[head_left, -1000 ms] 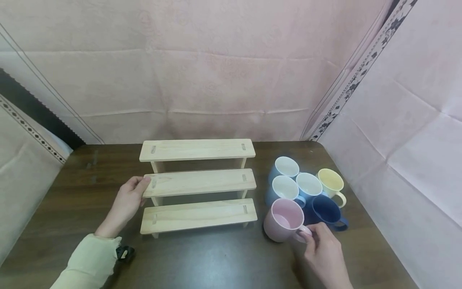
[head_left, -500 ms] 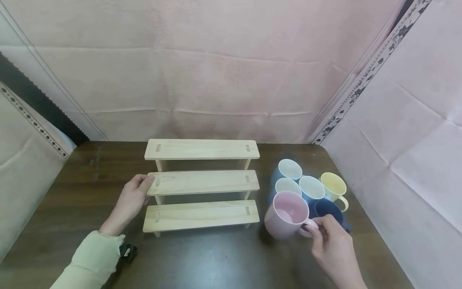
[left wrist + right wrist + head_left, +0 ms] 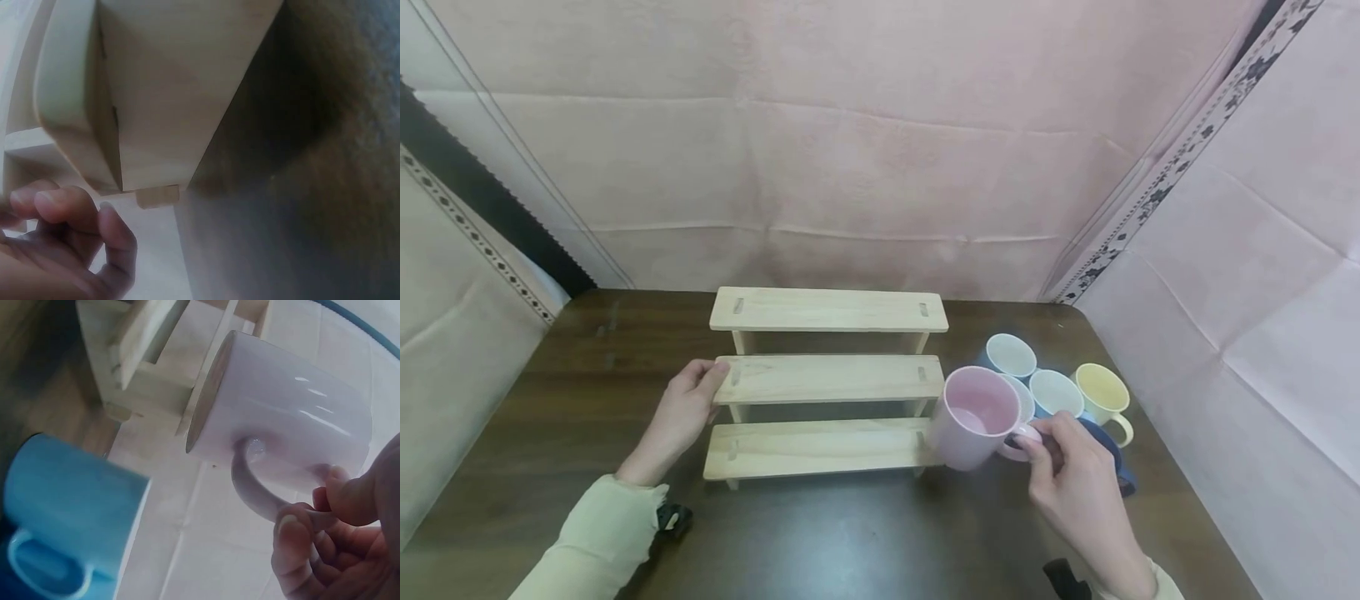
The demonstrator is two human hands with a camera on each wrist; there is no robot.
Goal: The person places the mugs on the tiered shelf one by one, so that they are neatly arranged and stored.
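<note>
My right hand [image 3: 1078, 492] pinches the handle of a pink mug [image 3: 957, 440], thumb against curled fingers. The mug is upright and raised over the table, overlapping the right end of the lowest board of a three-step wooden shelf rack [image 3: 823, 446] in the head view. From the right wrist, the mug [image 3: 281, 406] shows in front of the rack, with a light blue mug [image 3: 75, 481] below it. At the rack's left, my left hand [image 3: 679, 412] holds the end of the middle board, thumb on top. Up close in the left wrist view, its fingers [image 3: 69, 209] curl beside the boards.
To the right of the rack stand several mugs: light blue ones [image 3: 1054, 393], a yellow one [image 3: 1101, 387] and a dark blue one [image 3: 1126, 481], partly hidden behind my right hand. Pale cloth [image 3: 880, 167] hangs behind the dark wooden table [image 3: 820, 533] and at its sides.
My right hand has lifted the pink mug off the table and carried it up and left, away from the dark blue mug toward the rack. The left hand keeps its hold on the middle board.
</note>
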